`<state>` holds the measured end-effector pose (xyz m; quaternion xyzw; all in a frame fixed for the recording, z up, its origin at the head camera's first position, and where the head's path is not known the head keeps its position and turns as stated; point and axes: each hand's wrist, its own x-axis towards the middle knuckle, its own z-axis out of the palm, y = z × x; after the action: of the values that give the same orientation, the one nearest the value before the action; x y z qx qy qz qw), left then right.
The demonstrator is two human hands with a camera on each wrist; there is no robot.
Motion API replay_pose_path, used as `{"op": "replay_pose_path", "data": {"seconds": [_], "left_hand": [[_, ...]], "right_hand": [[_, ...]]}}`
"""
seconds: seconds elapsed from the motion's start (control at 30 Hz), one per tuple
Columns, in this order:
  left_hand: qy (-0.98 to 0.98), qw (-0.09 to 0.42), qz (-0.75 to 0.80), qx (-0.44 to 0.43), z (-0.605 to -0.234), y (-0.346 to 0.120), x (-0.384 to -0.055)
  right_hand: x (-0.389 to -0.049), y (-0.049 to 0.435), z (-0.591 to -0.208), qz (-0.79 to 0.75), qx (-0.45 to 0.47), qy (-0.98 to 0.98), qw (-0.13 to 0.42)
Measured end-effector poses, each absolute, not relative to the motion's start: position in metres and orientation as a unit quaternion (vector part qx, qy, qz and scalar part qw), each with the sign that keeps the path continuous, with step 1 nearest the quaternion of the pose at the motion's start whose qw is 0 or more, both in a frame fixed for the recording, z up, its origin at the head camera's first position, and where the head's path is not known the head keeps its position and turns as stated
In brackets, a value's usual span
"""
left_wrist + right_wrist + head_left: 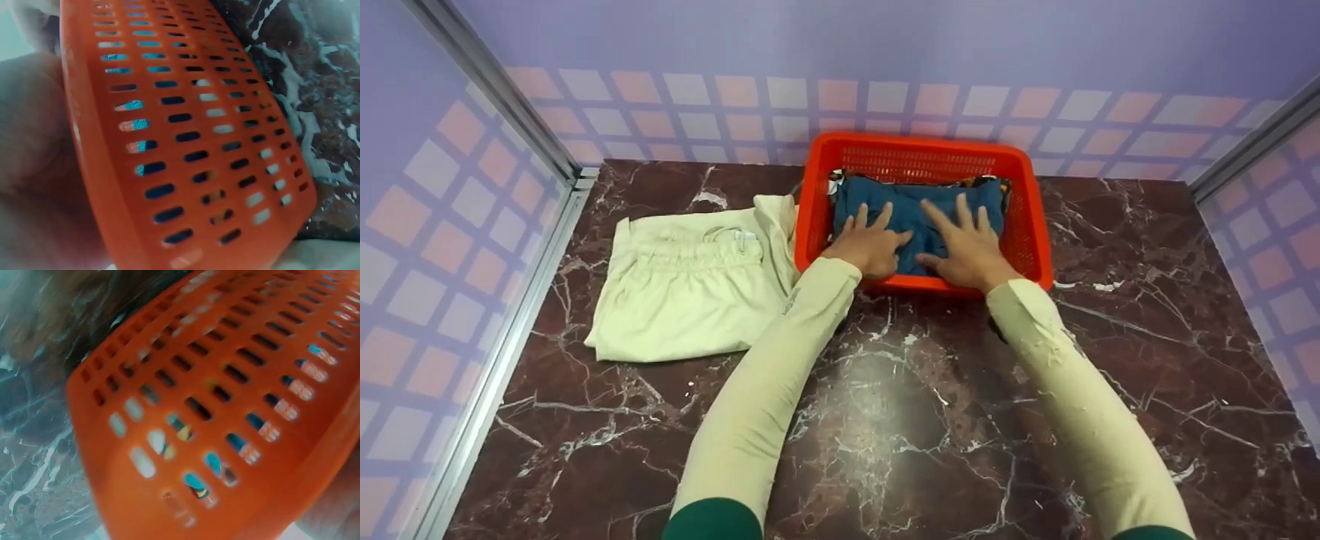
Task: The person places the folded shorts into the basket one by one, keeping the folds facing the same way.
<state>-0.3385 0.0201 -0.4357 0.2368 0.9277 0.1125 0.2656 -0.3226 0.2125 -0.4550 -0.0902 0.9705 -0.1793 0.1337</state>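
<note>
Folded blue cloth (911, 214) lies on top inside a red plastic basket (1039, 240), in the head view. My left hand (870, 246) rests on the cloth's left part, fingers spread and straight. On its right part lies my right hand (969, 249), its fingers likewise spread. Both wrists cross the basket's near rim. In the left wrist view the slotted basket wall (169, 135) fills most of the picture, with part of the hand (34, 163) at the left edge. The right wrist view shows the basket wall (197, 399) too; patterned fabric layers show through its slots.
Cream elastic-waist garments (690, 289), laid folded, sit left of the basket and touch its side. Everything stands on a dark red marbled surface (877, 420). Behind the basket rises a purple wall with a tile pattern (885, 97); side panels with metal edges (559, 165) flank it.
</note>
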Motion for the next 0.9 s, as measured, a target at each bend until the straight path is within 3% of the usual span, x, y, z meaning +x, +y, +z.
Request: {"op": "replay_pose_path", "data": {"seconds": [0.1,0.23,0.57,0.9], "left_hand": [[0.911,0.326,0.125,0.219,-0.439,0.022,-0.344],[0.893,0.386,0.127,0.193,-0.445,0.024,-0.351],[0.869,0.451,0.121,0.165,-0.454,0.030,-0.364],[0.866,0.463,0.104,0.160,-0.452,0.031,-0.371]], "right_hand": [[-0.328,0.211,-0.459,-0.195,-0.076,0.952,0.224],[-0.334,0.211,-0.466,-0.201,-0.061,0.935,0.287],[-0.346,0.213,-0.478,-0.174,-0.076,0.925,0.330],[-0.356,0.212,-0.476,-0.145,-0.068,0.919,0.361]]}}
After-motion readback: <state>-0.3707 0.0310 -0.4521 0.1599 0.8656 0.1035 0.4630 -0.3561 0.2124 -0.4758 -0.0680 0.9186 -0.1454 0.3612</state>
